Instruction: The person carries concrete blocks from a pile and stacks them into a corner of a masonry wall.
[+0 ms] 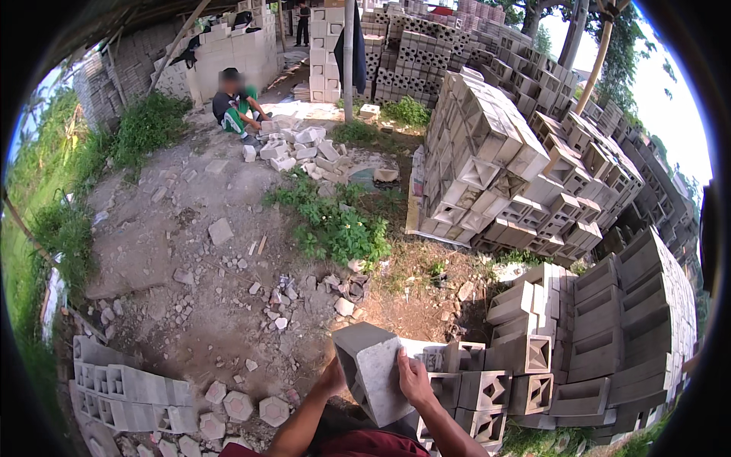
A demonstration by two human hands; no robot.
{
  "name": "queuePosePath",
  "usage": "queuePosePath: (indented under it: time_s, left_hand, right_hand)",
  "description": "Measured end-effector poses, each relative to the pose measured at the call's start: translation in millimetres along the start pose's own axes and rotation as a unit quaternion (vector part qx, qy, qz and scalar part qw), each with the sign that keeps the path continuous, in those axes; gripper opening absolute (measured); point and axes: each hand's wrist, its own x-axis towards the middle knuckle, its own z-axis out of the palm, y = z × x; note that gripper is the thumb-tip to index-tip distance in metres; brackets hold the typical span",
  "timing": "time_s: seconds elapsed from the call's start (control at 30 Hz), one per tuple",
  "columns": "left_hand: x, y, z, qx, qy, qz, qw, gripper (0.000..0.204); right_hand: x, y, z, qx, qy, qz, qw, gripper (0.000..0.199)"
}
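Observation:
A grey concrete block (378, 369) with a recessed hollow face on its left side is held tilted in front of my body. My left hand (333, 378) grips its left side, the fingers partly hidden behind the block. My right hand (413, 378) presses against its right side, thumb lying on the smooth face. Close by my right forearm stands a low stack of grey ventilation blocks (482, 391), some with diamond-shaped openings.
Tall block stacks (476, 152) fill the right side. Hexagonal pavers (238, 405) and hollow blocks (145, 386) lie at lower left. Rubble and weeds (335, 228) cover the ground ahead. A seated person (234, 107) is beside a pile of broken pale blocks (304, 148), near a pole (349, 61).

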Motion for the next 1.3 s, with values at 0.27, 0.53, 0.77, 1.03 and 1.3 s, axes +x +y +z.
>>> queuePosePath:
  time_s: [0.27,0.53,0.77,1.03,1.3]
  left_hand:
    - [-65.2,54.0,-139.8,-0.734,0.073,-0.112,0.666,0.053]
    - [-146.9,104.5,-222.8,-0.653,0.249,-0.121,0.704,0.061]
    - [-208.8,118.9,-241.5,-0.661,0.451,-0.105,0.591,0.055]
    - [-243.1,94.8,-222.7,-0.547,0.685,-0.046,0.479,0.047]
    - [-291.0,43.3,-184.2,-0.453,0.791,0.032,0.411,0.054]
  right_hand:
    - [15.5,-35.2,106.8,0.133,-0.037,0.105,0.985,0.062]
    - [84.5,-20.8,228.1,0.262,-0.319,0.09,0.906,0.065]
    - [85.0,-83.8,323.4,0.231,-0.574,0.182,0.764,0.059]
    - [71.6,-103.4,421.6,0.053,-0.63,0.095,0.769,0.057]
    - [30.7,-123.6,488.3,-0.007,-0.744,0.146,0.652,0.058]
